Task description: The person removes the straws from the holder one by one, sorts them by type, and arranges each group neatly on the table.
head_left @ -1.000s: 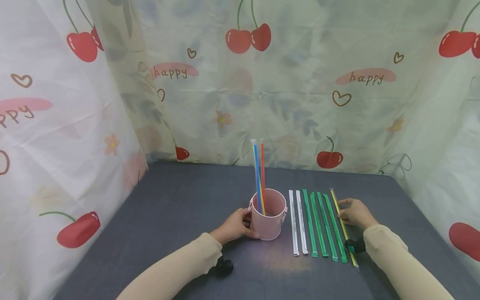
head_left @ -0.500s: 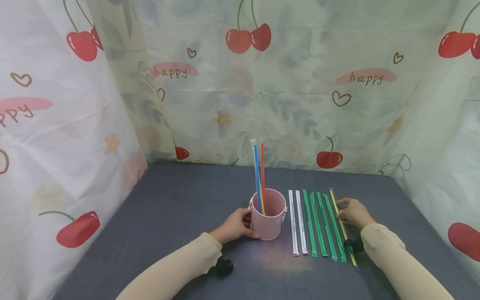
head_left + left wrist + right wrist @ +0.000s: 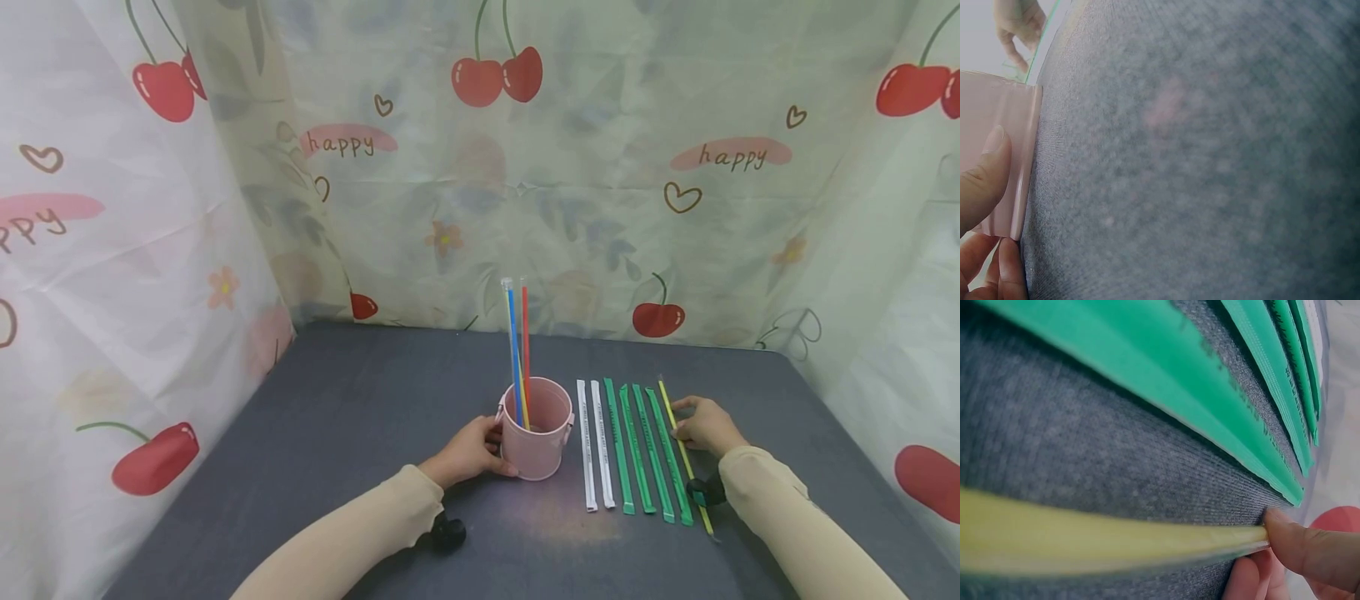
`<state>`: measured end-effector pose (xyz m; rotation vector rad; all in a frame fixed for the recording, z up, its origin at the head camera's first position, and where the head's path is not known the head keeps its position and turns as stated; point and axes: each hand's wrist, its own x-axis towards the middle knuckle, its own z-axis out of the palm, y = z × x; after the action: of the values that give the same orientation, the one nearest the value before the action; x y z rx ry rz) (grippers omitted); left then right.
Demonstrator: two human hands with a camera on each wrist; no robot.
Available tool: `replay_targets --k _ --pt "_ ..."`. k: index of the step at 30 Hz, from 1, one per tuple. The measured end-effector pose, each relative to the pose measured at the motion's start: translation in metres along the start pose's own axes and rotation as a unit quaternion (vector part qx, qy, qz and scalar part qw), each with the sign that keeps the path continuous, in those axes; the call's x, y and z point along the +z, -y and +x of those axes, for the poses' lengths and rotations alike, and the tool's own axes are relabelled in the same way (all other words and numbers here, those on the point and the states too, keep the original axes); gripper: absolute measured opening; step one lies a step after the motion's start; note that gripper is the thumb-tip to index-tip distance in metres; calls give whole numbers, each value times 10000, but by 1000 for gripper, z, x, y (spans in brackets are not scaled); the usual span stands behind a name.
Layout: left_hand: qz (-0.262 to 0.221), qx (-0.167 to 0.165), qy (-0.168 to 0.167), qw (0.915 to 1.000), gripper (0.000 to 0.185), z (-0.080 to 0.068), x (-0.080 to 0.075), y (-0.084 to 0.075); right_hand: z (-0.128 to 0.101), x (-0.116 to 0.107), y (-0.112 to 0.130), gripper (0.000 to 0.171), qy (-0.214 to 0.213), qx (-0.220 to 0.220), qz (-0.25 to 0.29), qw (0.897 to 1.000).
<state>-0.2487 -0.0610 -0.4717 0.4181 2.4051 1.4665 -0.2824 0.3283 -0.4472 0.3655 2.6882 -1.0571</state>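
A pink cup (image 3: 536, 427) stands on the grey table (image 3: 360, 417) with a blue straw (image 3: 513, 350), a red straw (image 3: 525, 337) and a yellow one upright in it. My left hand (image 3: 468, 452) grips the cup's left side; its thumb (image 3: 982, 181) lies on the pink wall (image 3: 997, 112). My right hand (image 3: 703, 425) pinches a wrapped yellow straw (image 3: 684, 454) that lies on the table at the right end of a row. In the right wrist view my fingertips (image 3: 1310, 547) close on the yellow straw (image 3: 1097, 537).
Two white wrapped straws (image 3: 594, 446) and several green wrapped straws (image 3: 645, 454) lie side by side between the cup and the yellow straw. A cherry-print curtain (image 3: 525, 167) walls in the table at the back and both sides.
The right hand has shifted slightly toward the green straws, and the yellow straw has moved a little with it. The left hand and the cup have stayed still.
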Motion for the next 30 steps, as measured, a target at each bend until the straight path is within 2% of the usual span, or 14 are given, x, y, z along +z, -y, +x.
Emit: replay_targets --k 6,23,30 --pt "-7 17 19 10000 68 0 0 0 3 -2 -4 58 98 44 99 9999" --pt "6 31 23 10000 70 2 0 1 3 -6 -8 63 174 335 814 9960" --pt "11 4 32 10000 70 2 0 1 1 -7 -7 65 272 340 906 9949"
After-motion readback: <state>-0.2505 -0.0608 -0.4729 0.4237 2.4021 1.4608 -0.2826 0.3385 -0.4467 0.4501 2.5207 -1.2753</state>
